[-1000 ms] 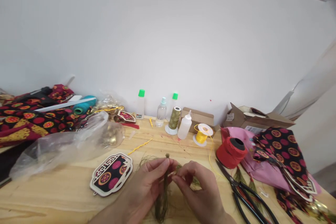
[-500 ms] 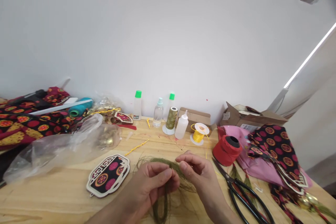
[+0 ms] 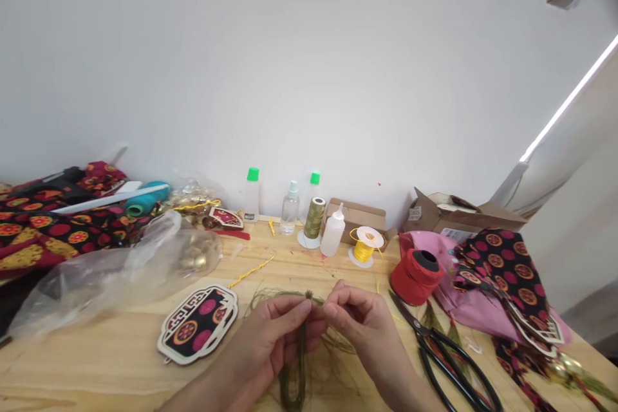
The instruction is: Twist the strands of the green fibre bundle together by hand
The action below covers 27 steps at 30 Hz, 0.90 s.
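My left hand (image 3: 280,335) pinches a looped bundle of olive-green thread (image 3: 293,393) near its top, thumb against the fingers. The loop hangs below that hand, and a small knotted tip pokes up above the thumb. My right hand (image 3: 360,325) is closed in a pinch just right of the bundle, near the left fingertips; whatever lies between its fingers is too fine to make out. Loose green strands (image 3: 338,338) spread on the table behind and between both hands. Left of them lies a wooden-framed patterned ornament (image 3: 197,325) with a twisted yellow cord.
Black-handled scissors (image 3: 449,354) and a red thread spool (image 3: 416,277) lie close to my right hand. Behind stand a white squeeze bottle (image 3: 333,233), a green thread spool (image 3: 315,219) and a yellow cord spool (image 3: 364,250). A plastic bag (image 3: 111,286) sits at left, patterned fabric (image 3: 502,270) at right.
My right hand has moved slightly left, its fingertips closing into a pinch beside the left fingers. The bundle's tip now shows above my left thumb.
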Each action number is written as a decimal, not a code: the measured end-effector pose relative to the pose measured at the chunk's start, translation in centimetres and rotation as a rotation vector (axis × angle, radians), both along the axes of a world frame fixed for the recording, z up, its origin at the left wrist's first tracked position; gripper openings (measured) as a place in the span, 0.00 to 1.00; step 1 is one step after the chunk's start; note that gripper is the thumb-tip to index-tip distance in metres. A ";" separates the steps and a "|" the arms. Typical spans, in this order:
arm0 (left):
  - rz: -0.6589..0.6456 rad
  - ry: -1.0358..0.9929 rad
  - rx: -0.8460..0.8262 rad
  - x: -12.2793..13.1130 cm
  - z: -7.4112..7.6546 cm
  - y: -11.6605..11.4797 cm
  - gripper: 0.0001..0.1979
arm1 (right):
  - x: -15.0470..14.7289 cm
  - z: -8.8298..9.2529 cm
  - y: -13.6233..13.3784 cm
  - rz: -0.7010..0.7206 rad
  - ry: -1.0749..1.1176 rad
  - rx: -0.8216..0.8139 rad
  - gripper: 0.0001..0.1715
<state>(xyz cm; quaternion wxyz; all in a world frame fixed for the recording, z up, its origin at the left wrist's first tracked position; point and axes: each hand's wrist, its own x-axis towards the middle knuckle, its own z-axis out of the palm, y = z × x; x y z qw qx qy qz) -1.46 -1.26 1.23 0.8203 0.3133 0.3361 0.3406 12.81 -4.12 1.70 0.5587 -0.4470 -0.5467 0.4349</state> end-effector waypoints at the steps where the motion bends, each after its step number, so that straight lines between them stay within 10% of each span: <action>1: -0.004 0.001 -0.010 0.0 0.0 0.0 0.04 | -0.1 -0.1 0.1 -0.025 -0.040 0.012 0.08; 17: -0.054 -0.053 0.065 0.3 -0.8 -0.2 0.05 | -0.7 -0.2 0.1 -0.188 -0.255 0.091 0.08; 27: -0.103 -0.068 0.127 0.2 -1.1 -0.2 0.07 | -0.2 -0.4 0.4 0.112 0.106 -0.142 0.13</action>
